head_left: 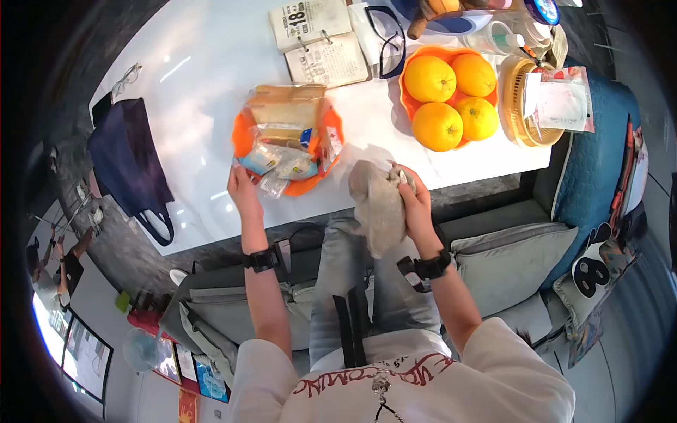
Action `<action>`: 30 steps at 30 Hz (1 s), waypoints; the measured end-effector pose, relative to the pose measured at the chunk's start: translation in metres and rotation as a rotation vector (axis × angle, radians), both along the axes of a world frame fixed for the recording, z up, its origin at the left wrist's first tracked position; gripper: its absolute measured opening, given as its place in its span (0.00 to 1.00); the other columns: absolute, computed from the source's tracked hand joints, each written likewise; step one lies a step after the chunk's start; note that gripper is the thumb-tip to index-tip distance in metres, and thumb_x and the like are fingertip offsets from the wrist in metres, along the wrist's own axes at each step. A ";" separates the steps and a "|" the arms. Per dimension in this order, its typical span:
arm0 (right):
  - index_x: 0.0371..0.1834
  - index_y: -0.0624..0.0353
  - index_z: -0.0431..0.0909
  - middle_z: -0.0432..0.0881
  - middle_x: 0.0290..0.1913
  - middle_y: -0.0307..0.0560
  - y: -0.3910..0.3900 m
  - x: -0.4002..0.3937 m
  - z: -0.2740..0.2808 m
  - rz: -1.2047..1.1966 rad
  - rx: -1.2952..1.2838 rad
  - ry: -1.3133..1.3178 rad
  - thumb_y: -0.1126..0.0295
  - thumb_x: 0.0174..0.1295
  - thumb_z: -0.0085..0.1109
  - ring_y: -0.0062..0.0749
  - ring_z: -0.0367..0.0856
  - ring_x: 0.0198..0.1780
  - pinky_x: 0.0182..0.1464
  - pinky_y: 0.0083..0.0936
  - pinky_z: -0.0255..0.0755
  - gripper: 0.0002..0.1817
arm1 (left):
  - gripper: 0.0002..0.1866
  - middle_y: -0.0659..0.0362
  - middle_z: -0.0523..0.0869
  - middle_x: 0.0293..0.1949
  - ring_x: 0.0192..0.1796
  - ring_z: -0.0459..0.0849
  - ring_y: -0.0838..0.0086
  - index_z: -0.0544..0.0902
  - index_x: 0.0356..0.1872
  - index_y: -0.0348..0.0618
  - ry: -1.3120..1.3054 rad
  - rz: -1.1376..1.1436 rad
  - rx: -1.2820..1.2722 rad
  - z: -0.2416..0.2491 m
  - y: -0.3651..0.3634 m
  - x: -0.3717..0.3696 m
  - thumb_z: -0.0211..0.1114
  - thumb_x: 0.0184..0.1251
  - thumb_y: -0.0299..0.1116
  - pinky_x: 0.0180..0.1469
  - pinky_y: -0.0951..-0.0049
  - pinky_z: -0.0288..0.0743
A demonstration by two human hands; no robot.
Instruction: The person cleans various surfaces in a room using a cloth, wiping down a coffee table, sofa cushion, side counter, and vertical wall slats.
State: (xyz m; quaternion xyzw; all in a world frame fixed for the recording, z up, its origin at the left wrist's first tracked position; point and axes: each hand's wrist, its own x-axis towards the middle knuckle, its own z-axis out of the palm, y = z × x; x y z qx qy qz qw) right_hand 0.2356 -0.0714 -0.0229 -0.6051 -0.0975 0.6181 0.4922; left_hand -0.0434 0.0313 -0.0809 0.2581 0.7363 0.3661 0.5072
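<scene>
My left hand (245,190) is at the near left rim of a scalloped orange plate (238,141), its fingertips closed on the edge. Several packets in clear wrappers (282,163) lie on this plate, along with a blurred tan packet (285,109) at the far side. A crumpled beige-grey cloth (379,208) hangs from my right hand (415,194), whose fingers are closed around its upper right part. The cloth is in front of the table edge, above my lap.
Another orange plate (405,95) holds several oranges (437,127). Beyond are a calendar notebook (324,49) and dark-framed glasses (388,42). A yellow basket (518,106) stands right; a dark blue bag (130,162) lies left. A grey sofa (508,261) runs along the near side.
</scene>
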 end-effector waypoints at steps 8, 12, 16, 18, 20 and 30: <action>0.52 0.67 0.63 0.65 0.56 0.50 -0.004 0.007 0.038 -0.037 -0.043 0.192 0.72 0.55 0.38 0.30 0.68 0.52 0.54 0.24 0.61 0.20 | 0.23 0.53 0.70 0.50 0.49 0.73 0.68 0.64 0.54 0.35 -0.244 0.078 -0.152 0.023 -0.044 0.078 0.44 0.65 0.42 0.47 0.71 0.70; 0.52 0.67 0.63 0.66 0.54 0.50 -0.008 0.007 0.047 -0.040 -0.057 0.237 0.70 0.54 0.40 0.30 0.69 0.50 0.53 0.24 0.62 0.21 | 0.26 0.51 0.61 0.58 0.57 0.65 0.67 0.56 0.58 0.35 -0.589 0.145 -0.069 0.026 -0.060 0.111 0.40 0.66 0.43 0.54 0.64 0.66; 0.49 0.67 0.66 0.69 0.51 0.51 -0.013 0.009 0.056 0.090 -0.008 0.293 0.65 0.53 0.44 0.28 0.71 0.47 0.51 0.23 0.63 0.21 | 0.25 0.52 0.62 0.58 0.56 0.67 0.67 0.56 0.59 0.38 -0.548 0.247 -0.117 0.024 -0.069 0.117 0.41 0.66 0.42 0.54 0.66 0.64; 0.47 0.67 0.67 0.71 0.50 0.50 -0.013 0.006 0.062 0.173 -0.011 0.338 0.66 0.54 0.46 0.29 0.71 0.47 0.50 0.24 0.64 0.19 | 0.23 0.53 0.64 0.55 0.54 0.68 0.68 0.57 0.58 0.39 -0.408 0.200 -0.166 0.033 -0.078 0.115 0.41 0.65 0.41 0.51 0.69 0.65; 0.47 0.67 0.67 0.71 0.49 0.49 -0.011 -0.005 0.068 0.218 -0.009 0.388 0.67 0.55 0.45 0.30 0.71 0.48 0.51 0.25 0.63 0.19 | 0.22 0.55 0.69 0.48 0.47 0.72 0.73 0.61 0.55 0.40 -0.223 0.159 -0.246 0.044 -0.090 0.110 0.38 0.66 0.43 0.45 0.74 0.67; 0.49 0.62 0.68 0.75 0.43 0.53 0.010 -0.060 0.089 0.615 0.074 -0.094 0.75 0.58 0.44 0.30 0.74 0.41 0.44 0.19 0.66 0.15 | 0.21 0.53 0.73 0.49 0.49 0.74 0.68 0.67 0.51 0.36 -0.642 0.027 -0.458 0.101 -0.142 0.046 0.45 0.64 0.42 0.48 0.70 0.71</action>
